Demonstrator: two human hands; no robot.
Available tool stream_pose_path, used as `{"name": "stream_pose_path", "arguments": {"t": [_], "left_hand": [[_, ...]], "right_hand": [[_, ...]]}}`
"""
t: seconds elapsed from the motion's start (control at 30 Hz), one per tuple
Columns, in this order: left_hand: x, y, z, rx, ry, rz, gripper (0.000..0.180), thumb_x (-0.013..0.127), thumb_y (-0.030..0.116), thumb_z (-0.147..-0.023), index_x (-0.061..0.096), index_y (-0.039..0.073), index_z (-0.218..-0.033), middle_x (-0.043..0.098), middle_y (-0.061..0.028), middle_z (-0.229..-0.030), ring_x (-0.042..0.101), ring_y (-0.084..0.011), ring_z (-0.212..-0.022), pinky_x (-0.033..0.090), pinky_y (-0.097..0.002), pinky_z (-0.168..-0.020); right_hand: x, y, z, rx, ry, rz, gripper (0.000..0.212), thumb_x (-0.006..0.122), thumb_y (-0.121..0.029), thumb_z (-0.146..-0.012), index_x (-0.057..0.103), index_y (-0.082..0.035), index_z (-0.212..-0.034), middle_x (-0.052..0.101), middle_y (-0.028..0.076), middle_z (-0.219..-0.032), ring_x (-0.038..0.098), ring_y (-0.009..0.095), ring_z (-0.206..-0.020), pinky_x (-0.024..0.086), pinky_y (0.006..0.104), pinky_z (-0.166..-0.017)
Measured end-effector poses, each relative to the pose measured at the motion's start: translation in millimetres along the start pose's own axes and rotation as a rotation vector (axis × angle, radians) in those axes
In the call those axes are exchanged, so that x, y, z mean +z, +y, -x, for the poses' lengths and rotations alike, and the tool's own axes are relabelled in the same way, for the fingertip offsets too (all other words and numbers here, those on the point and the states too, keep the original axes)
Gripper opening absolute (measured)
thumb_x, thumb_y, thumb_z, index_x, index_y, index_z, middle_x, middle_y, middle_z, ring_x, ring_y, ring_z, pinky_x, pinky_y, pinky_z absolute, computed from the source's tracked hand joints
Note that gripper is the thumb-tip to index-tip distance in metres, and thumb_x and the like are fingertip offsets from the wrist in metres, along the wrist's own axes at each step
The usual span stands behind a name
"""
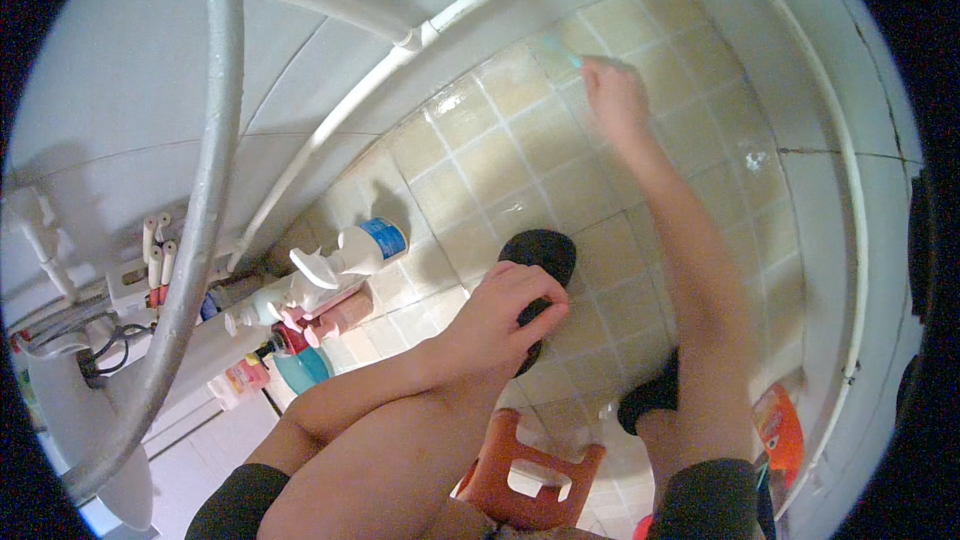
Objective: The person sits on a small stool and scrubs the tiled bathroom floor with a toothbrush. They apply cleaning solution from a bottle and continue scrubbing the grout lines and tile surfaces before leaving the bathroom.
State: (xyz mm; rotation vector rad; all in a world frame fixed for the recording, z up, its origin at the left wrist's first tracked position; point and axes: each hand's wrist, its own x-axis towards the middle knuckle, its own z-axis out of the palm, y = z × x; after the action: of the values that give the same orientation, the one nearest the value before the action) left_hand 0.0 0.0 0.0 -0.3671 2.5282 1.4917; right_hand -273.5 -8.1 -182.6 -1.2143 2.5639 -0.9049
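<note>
Brush, seemingly, pale green and blurred (562, 52), jutted from the closed right hand (612, 95) above the floor tiles (545, 135), arm outstretched perhaps for reach. The left hand (515, 302), half open and gripping nothing visible, lay over the knee (470, 405), probably for support. A spray bottle (372, 246) stood aside, likely out of the way.

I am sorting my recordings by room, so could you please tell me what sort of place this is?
Most likely a bathroom or similar washing area: the tiled floor has shiny patches that look wet, a white pipe runs along the wall, and a white spray bottle stands near other bottles.
</note>
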Motion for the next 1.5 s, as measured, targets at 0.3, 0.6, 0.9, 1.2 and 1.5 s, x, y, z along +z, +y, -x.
{"name": "stream_pose_path", "arguments": {"t": [0.3,0.6,0.9,1.2,1.5], "left_hand": [[-3.9,-11.4,-4.1,-0.038,0.079,-0.053,0.010,0.065,0.017,-0.085,0.061,0.010,-0.091,0.064,-0.0041,-0.088,0.060,-0.0244,-0.088,0.041,-0.0376,-0.084],[-53.0,-68.2,-11.3,-0.133,0.273,-0.115,0.010,0.064,0.013,-0.086,0.062,0.003,-0.086,0.066,-0.0092,-0.087,0.064,-0.0248,-0.084,0.047,-0.0338,-0.077],[-49.7,-69.7,4.9,-0.182,0.242,-0.085,0.012,0.064,0.013,-0.086,0.062,0.002,-0.085,0.066,-0.0099,-0.085,0.064,-0.0246,-0.083,0.048,-0.0328,-0.076],[-38.4,-68.9,10.2,-0.161,0.251,-0.152,0.014,0.064,0.018,-0.086,0.063,0.005,-0.085,0.065,-0.0086,-0.084,0.063,-0.0258,-0.083,0.045,-0.0346,-0.077],[-40.3,-59.4,10.6,-0.206,0.229,-0.136,0.015,0.064,0.022,-0.087,0.063,0.007,-0.088,0.065,-0.0069,-0.088,0.061,-0.0253,-0.088,0.043,-0.0356,-0.082]], "right_hand": [[6.0,-18.8,6.7,0.115,0.034,0.032,0.022,0.048,-0.025,-0.093,0.066,-0.012,-0.093,0.066,0.018,-0.077,0.066,0.036,-0.071,0.053,0.0499,-0.061],[26.7,-33.7,14.6,0.104,-0.090,0.117,0.032,0.045,-0.030,-0.096,0.067,-0.007,-0.091,0.065,0.020,-0.073,0.065,0.039,-0.067,0.051,0.0492,-0.059],[29.3,-62.0,23.2,0.064,-0.161,0.243,0.031,0.048,-0.031,-0.095,0.069,-0.009,-0.091,0.066,0.018,-0.072,0.065,0.037,-0.065,0.053,0.0475,-0.059],[6.9,-21.9,11.2,0.117,0.022,0.160,0.023,0.051,-0.025,-0.093,0.068,-0.011,-0.099,0.065,0.018,-0.076,0.064,0.038,-0.070,0.052,0.0471,-0.060],[2.6,-20.7,7.2,-0.005,-0.052,0.189,0.023,0.050,-0.026,-0.092,0.067,-0.011,-0.094,0.067,0.017,-0.076,0.066,0.037,-0.070,0.053,0.0486,-0.061]]}}
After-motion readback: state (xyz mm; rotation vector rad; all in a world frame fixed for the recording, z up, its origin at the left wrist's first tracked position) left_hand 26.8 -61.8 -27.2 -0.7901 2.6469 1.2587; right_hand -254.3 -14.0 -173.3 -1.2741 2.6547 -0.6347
